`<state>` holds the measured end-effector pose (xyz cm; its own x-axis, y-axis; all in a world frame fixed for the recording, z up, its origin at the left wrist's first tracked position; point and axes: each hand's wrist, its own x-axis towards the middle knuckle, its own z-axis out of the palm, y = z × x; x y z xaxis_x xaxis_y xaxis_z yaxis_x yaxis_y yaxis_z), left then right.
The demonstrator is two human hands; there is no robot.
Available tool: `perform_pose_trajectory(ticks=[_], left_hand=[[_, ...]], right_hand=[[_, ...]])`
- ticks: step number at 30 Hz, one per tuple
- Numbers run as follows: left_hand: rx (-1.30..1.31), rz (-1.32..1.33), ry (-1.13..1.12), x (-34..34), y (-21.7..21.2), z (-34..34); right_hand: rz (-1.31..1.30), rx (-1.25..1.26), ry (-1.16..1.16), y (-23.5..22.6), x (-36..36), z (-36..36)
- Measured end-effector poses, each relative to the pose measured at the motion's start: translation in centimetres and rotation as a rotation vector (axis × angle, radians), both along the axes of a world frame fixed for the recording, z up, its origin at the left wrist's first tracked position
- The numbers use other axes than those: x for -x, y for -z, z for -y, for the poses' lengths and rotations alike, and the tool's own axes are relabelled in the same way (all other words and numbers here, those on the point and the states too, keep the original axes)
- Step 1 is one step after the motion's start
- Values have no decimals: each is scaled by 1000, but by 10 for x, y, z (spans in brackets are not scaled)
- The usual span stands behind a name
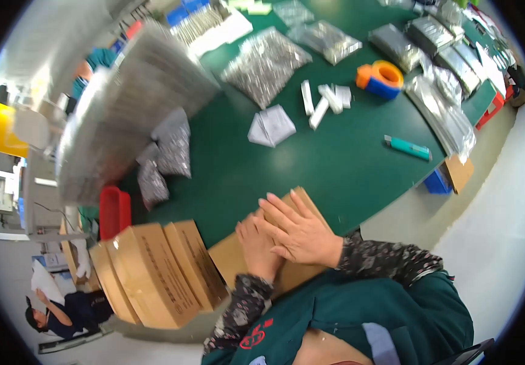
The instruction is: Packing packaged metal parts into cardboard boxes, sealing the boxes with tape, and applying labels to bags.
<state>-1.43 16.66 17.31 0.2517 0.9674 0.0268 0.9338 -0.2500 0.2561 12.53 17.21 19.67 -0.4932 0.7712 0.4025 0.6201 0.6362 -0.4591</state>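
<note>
A brown cardboard box (223,255) sits at the near edge of the green table, close against my body. My left hand (259,248) lies flat on its top, fingers stretched out. Across it reaches my right hand (304,236), fingers spread, its fingertips overlapping the left fingers. Neither hand grips anything; both press on or rest against the cardboard. The parts of the box beneath my hands and sleeves are hidden.
Closed cartons (153,274) stand to the left, near a red bin (114,213). Small parts bags (174,146), a large parts bag (266,64), folded paper (272,126), orange tape (389,76) and a teal cutter (407,148) lie on the table. Another person (70,313) is far left.
</note>
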Motion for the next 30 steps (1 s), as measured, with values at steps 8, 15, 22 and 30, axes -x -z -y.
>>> perform_pose_trajectory(ticks=[8,15,22,30], left_hand=[[-86,71,-4,26,4,20],[-45,-111,-251,55,-2,22],[-77,-70,-349,48,-4,24],[-167,-32,-283,13,-6,13]], right_hand=[[218,47,62,21,10,-1],[382,64,47,14,11,-23],[307,79,-112,18,4,-38],[305,60,-78,13,-32,-39]])
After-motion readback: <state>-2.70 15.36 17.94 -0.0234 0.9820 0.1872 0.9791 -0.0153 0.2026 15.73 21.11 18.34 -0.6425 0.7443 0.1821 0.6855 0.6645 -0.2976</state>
